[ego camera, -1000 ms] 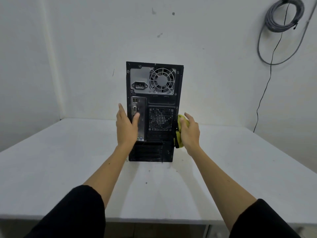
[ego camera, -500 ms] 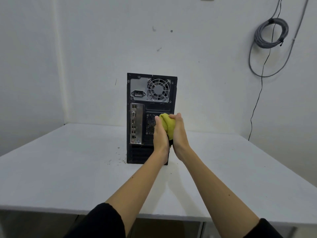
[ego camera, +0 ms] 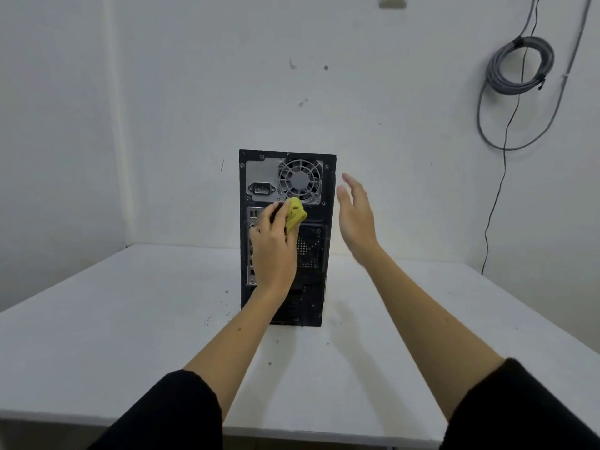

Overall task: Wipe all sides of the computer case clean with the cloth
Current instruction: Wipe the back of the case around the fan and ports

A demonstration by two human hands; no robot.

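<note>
White table [ego camera: 97, 319] against white walls, dark specks [ego camera: 224, 303] scattered on top. Coiled grey cable [ego camera: 519, 64] hangs on right wall; thin black wire [ego camera: 496, 196] drops from it. Wall plate [ego camera: 393, 0] at top edge.

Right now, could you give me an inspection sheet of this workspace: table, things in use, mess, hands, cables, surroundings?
Surface: white table, dusty near the case.
Job's things: black computer case upright, rear panel facing the camera; yellow cloth against that panel below the fan.
Clutter: dark specks on the table by the case's base.
Hands: left hand grips the cloth; right hand open, beside the case's right edge, holding nothing.
Cables: grey coil hung on the wall; thin black cable running down.
Surroundings: white walls, a few marks.
</note>
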